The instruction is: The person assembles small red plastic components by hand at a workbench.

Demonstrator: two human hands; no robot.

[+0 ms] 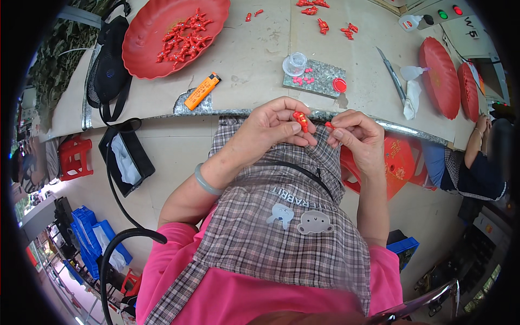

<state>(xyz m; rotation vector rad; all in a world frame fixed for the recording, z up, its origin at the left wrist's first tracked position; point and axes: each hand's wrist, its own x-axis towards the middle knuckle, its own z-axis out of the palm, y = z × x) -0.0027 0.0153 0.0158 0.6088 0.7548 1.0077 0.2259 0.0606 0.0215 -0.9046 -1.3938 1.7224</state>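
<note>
Just above the table's front edge, my left hand point(266, 130) pinches a small red figurine point(300, 120) with gold marks between thumb and fingers. Close to its right, my right hand point(362, 136) grips a tiny red part point(329, 125) in its fingertips; its exact shape is too small to tell. The two pieces are apart. Beyond my hands lies a speckled grey stone slab point(322, 81). On it are a small clear cup point(295, 64), several pink bits point(303, 81) and a round red cap point(339, 85).
Many red figurines lie in a scalloped red plate point(135, 51) at the far left. An orange cutter-like tool point(202, 91) lies near the edge. To the right are tweezers point(392, 75), a white tissue point(412, 100) and another red plate point(440, 78). Loose red pieces point(323, 26) lie farther back.
</note>
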